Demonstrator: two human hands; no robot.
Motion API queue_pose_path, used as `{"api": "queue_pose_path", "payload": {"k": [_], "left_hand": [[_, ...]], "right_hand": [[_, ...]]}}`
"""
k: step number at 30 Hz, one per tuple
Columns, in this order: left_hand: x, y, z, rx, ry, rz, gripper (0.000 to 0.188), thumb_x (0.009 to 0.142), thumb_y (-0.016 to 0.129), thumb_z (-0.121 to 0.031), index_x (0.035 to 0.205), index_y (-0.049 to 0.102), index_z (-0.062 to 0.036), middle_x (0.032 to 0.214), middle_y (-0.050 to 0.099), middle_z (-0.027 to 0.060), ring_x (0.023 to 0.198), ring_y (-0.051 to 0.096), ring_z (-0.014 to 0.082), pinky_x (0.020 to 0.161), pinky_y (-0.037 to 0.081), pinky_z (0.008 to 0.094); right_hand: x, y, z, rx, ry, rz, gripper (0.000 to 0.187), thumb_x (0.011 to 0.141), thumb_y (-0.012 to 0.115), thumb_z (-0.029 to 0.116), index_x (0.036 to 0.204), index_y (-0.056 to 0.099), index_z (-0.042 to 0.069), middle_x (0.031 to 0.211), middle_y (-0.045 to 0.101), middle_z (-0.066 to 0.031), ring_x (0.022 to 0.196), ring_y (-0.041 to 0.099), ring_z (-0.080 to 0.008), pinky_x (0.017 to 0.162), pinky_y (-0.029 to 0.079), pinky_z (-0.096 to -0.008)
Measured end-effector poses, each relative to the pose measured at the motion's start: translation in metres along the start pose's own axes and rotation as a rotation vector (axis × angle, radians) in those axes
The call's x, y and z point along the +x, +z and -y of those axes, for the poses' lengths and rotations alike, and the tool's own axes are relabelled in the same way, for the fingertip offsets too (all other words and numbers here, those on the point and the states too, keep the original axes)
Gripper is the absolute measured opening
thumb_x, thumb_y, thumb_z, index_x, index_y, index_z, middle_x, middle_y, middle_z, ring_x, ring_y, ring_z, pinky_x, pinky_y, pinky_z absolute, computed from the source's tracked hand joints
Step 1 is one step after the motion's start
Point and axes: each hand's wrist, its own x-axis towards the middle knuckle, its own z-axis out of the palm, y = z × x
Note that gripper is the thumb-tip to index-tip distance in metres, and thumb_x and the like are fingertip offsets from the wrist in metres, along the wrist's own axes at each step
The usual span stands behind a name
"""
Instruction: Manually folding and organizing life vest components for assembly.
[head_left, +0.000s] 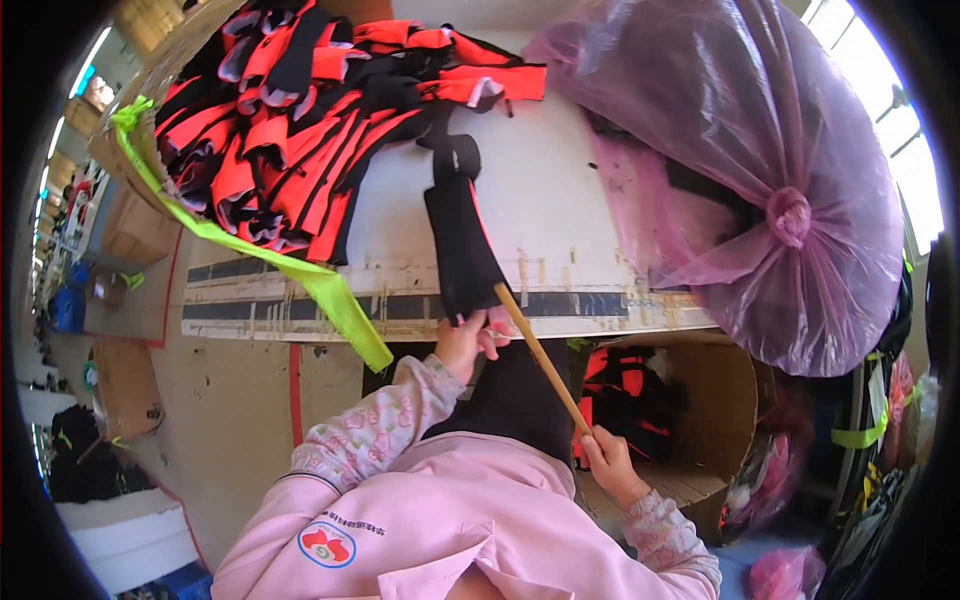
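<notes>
My left hand (466, 344), at the table's front edge, is closed on the near end of a black fabric strip (464, 236) with a thin orange edge. The strip runs away from me over the tabletop, its far part narrowing into a curled black band (458, 158). Below and to the right, my right hand (610, 464) grips the lower end of a slim wooden stick (545, 362). The stick slants up to the left, and its upper tip meets the strip's near end. Whether the tip is inside the fabric I cannot tell.
A heap of orange and black fabric pieces (270, 150) covers the table's far left. A neon yellow band (255, 255) hangs over the edge. At right bulges a knotted purple plastic bag (720, 130). Under the table, a cardboard box (715, 400) holds more orange and black pieces.
</notes>
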Motion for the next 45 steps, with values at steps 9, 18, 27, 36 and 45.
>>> {"api": "queue_pose_path", "payload": {"k": [9, 18, 27, 36, 45], "left_hand": [[-0.013, -0.006, 0.029, 0.030, 0.013, 0.004, 0.030, 0.096, 0.041, -0.025, 0.101, 0.056, 0.0000, 0.094, 0.064, 0.0145, 0.057, 0.058, 0.0163, 0.050, 0.050, 0.0247], [-0.028, 0.009, 0.050, 0.208, -0.073, -0.063, 0.027, 0.095, 0.041, -0.021, 0.096, 0.059, -0.0008, 0.090, 0.064, 0.0125, 0.053, 0.057, 0.0125, 0.042, 0.046, 0.0251], [0.002, -0.008, -0.008, 0.185, 0.178, -0.075, 0.031, 0.094, 0.045, -0.026, 0.085, 0.059, 0.0005, 0.071, 0.063, 0.0129, 0.045, 0.054, 0.0151, 0.040, 0.043, 0.0233], [0.041, -0.011, -0.081, 0.126, 0.263, -0.030, 0.035, 0.096, 0.042, -0.026, 0.097, 0.063, 0.0027, 0.074, 0.065, 0.0111, 0.046, 0.053, 0.0117, 0.049, 0.046, 0.0244], [-0.001, -0.010, 0.032, 0.095, -0.117, 0.127, 0.028, 0.095, 0.043, -0.023, 0.103, 0.056, 0.0006, 0.090, 0.065, 0.0156, 0.057, 0.061, 0.0181, 0.048, 0.051, 0.0264]], "right_hand": [[-0.026, 0.002, 0.007, 0.387, 0.465, 0.305, 0.027, 0.097, 0.039, 0.020, 0.086, 0.057, 0.003, 0.052, 0.047, -0.0007, 0.039, 0.038, -0.0073, 0.038, 0.030, -0.0226], [0.086, 0.056, 0.079, 1.043, 0.500, 0.210, 0.025, 0.098, 0.037, 0.027, 0.087, 0.048, 0.007, 0.054, 0.038, 0.0012, 0.036, 0.028, -0.0078, 0.034, 0.022, -0.0235], [0.082, 0.027, 0.051, 0.180, 0.148, 0.066, 0.024, 0.093, 0.049, 0.024, 0.087, 0.059, 0.002, 0.056, 0.052, -0.0035, 0.044, 0.048, -0.0098, 0.042, 0.037, -0.0242], [0.092, -0.042, 0.003, -0.324, -0.163, -0.516, 0.021, 0.086, 0.059, 0.017, 0.099, 0.058, 0.001, 0.078, 0.059, -0.0163, 0.066, 0.059, -0.0268, 0.058, 0.046, -0.0350], [0.230, -0.209, 0.037, -0.792, -0.399, -0.907, 0.031, 0.082, 0.058, 0.018, 0.107, 0.058, 0.000, 0.112, 0.054, -0.0235, 0.105, 0.050, -0.0403, 0.095, 0.038, -0.0452]]}}
